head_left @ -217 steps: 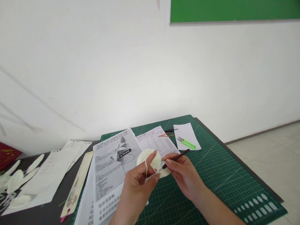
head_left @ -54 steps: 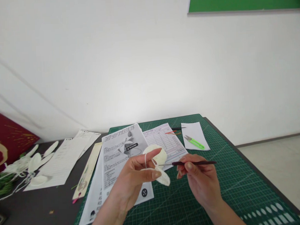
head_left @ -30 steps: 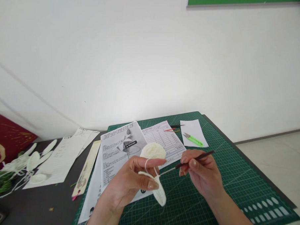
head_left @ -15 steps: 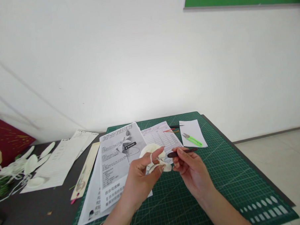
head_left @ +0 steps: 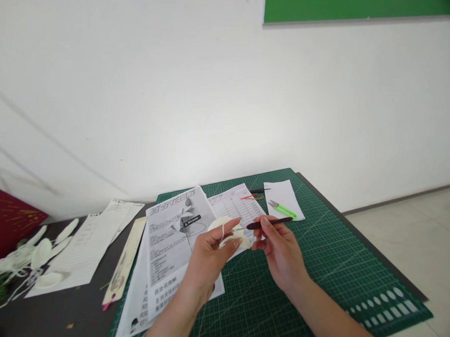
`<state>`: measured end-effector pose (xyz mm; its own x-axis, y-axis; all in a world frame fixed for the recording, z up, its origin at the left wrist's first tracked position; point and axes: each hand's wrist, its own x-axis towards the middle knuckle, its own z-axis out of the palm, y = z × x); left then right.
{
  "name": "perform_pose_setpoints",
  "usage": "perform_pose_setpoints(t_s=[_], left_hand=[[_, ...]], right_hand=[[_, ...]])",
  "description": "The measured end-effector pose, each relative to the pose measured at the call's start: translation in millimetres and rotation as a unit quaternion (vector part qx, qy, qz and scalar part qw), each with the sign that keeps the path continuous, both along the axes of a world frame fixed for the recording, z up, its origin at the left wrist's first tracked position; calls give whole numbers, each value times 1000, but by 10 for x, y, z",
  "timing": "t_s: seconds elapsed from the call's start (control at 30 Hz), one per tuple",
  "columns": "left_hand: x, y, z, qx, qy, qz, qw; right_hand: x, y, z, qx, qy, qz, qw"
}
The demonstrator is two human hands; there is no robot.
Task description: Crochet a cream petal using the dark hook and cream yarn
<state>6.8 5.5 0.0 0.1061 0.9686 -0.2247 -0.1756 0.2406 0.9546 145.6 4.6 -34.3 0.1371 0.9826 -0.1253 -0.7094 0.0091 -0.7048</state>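
Observation:
My left hand [head_left: 210,256] pinches a small cream crocheted piece [head_left: 241,242] between thumb and fingers, with cream yarn looped over the raised forefinger. My right hand [head_left: 278,248] grips a dark crochet hook [head_left: 268,223] whose metal tip points left into the piece. Both hands hover over the green cutting mat [head_left: 326,263]. A cream yarn ball [head_left: 217,223] lies just behind my left hand, partly hidden by it.
Printed instruction sheets [head_left: 172,240] and a pink form [head_left: 232,205] lie on the mat. Green thread snips [head_left: 282,208] rest on a white slip at the back. To the left are more papers [head_left: 83,249], several white petal pieces [head_left: 42,251] and a red box [head_left: 7,222].
My hands have come back together: the hook, pulled away to the right a second ago with the piece dangling, is again at the piece, which is raised and pinched in my left fingers.

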Motion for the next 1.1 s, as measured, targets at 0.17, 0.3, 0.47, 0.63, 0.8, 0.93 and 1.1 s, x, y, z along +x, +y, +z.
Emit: perform_pose_setpoints(t_s=[0.17,0.3,0.47,0.63,0.8,0.93,1.1], left_hand=[[-27,20,106,9,6,-20,1000],[12,24,92,-6,-18,-3,1000],[69,58,-22,-7,-53,23,998],[27,87,-30,-62,-104,-1,993],[-66,67,69,-72,-77,-41,994],[-118,59,100,-24,-3,-75,997],[-144,61,153,26,56,-118,991]], right_hand=[[13,11,-33,10,-14,9,1000],[7,17,-59,28,-50,12,998],[6,27,-73,60,-128,22,990],[26,65,-93,69,-149,30,986],[45,75,-77,81,-135,39,987],[41,47,-66,92,-129,42,986],[35,27,-70,98,-130,49,985]])
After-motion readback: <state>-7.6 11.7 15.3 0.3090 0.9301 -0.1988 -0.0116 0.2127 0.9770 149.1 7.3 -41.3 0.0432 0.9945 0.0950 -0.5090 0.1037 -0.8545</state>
